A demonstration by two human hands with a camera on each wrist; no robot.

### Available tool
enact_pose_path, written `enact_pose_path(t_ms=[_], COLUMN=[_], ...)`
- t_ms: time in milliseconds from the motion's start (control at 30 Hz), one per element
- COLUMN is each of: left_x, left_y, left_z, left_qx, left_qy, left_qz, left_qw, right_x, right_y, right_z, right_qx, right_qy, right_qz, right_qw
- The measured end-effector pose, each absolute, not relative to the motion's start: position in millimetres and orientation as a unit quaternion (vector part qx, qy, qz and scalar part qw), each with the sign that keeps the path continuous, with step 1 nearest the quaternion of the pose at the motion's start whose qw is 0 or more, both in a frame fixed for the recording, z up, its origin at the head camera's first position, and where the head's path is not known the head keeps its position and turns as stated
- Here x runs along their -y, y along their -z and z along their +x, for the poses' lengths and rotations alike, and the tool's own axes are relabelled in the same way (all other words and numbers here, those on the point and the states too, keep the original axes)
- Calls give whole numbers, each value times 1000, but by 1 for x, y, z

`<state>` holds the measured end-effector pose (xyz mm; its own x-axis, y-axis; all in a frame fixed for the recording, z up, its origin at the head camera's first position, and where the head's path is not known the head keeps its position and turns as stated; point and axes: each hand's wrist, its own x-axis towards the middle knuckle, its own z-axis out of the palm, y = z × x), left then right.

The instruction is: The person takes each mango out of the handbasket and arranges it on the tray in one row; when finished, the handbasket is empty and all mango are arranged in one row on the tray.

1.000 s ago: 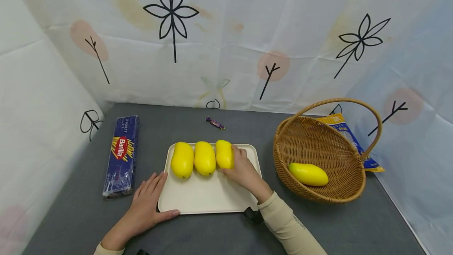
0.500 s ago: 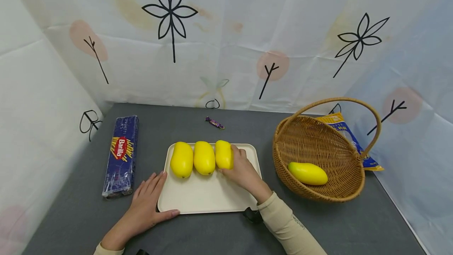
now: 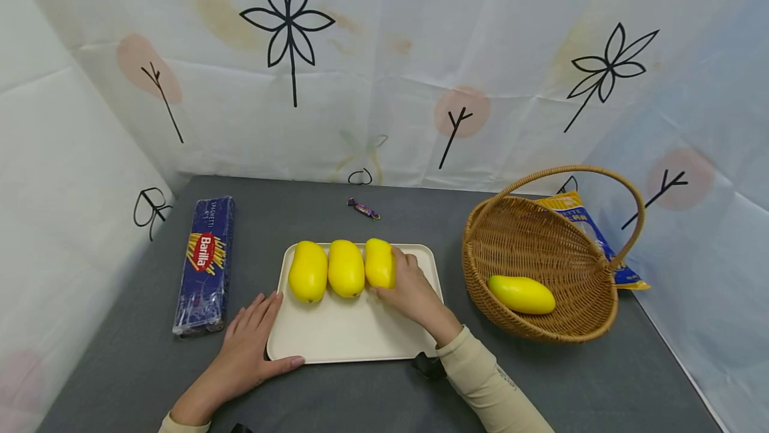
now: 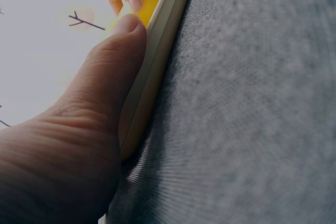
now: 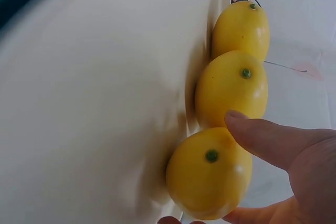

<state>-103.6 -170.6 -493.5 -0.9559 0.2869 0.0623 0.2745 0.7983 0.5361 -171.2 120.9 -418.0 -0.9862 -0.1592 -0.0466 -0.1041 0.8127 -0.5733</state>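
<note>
Right hand (image 3: 414,293) grips rightmost yellow oval fruit (image 3: 379,263) near cream rectangular tray's (image 3: 336,336) far edge — likely light, firm, slippery; hold mid-sides. Left hand (image 3: 245,347) straight-fingered.

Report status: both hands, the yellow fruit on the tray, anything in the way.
Right hand gripping rightmost yellow fruit on tray. Left hand at tray's near-left corner. Possible snag: middle fruit close to gripped one.

Soft, even light bathes your white printed-cloth backdrop (image 3: 384,96) in the head view. From your left wrist, that cloth glares pale behind your dim bare left hand (image 4: 81,114); from your right, glossy yellow oval fruits (image 5: 207,182) cast soft shadows across a cream rectangular tray (image 5: 105,93), its edge blurred.
</note>
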Motion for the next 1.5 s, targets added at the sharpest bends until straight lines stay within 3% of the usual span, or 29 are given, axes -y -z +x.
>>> enact_pose_path(t_ms=[333, 667, 867, 1233, 1500], left_x=[171, 170, 171, 171, 171], left_y=[495, 495, 494, 495, 496], left_z=[-104, -103, -104, -104, -104], left_qx=[-948, -947, -947, -950, -949], left_qy=[-282, -283, -286, -280, -282], left_qz=[150, 152, 140, 137, 139], left_qw=[7, 7, 33, 33, 29], right_x=[-138, -189, -232, -297, -317], right_y=[387, 309, 276, 303, 333], right_z=[-151, -103, -98, -113, -107], right_qx=[-958, -970, -985, -983, -982], right_qy=[274, 232, 164, 150, 160], right_qz=[-58, -70, -37, 5, 1], right_qw=[58, 32, 30, 105, 100])
